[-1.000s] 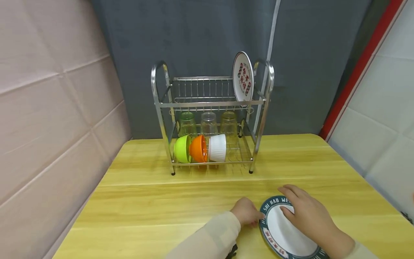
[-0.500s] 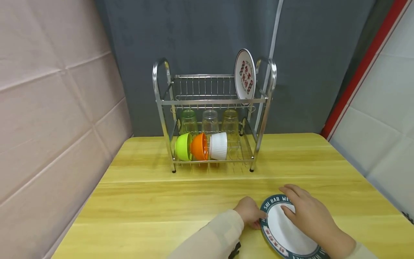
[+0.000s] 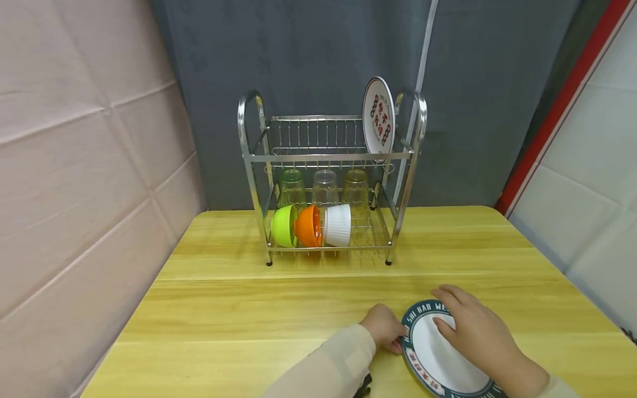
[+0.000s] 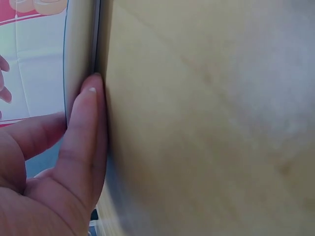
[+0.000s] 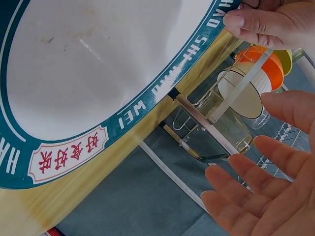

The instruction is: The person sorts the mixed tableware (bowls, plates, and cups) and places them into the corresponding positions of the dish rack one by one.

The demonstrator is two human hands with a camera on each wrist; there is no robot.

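Lifting stage, judged: round white plate with teal lettered rim (image 3: pixel 438 354) lies flat on yellow wooden table (image 3: pixel 239 309), well before steel dish rack (image 3: pixel 330 177). Left hand (image 3: pixel 383 327) pinches its edge; right hand (image 3: pixel 475 329) rests open on it. Next move calls for tipping the rim up.

steel dish rack (image 3: pixel 330 177) on wooden table (image 3: pixel 224 309) — 3 bowls, 3 glasses, 1 plate.
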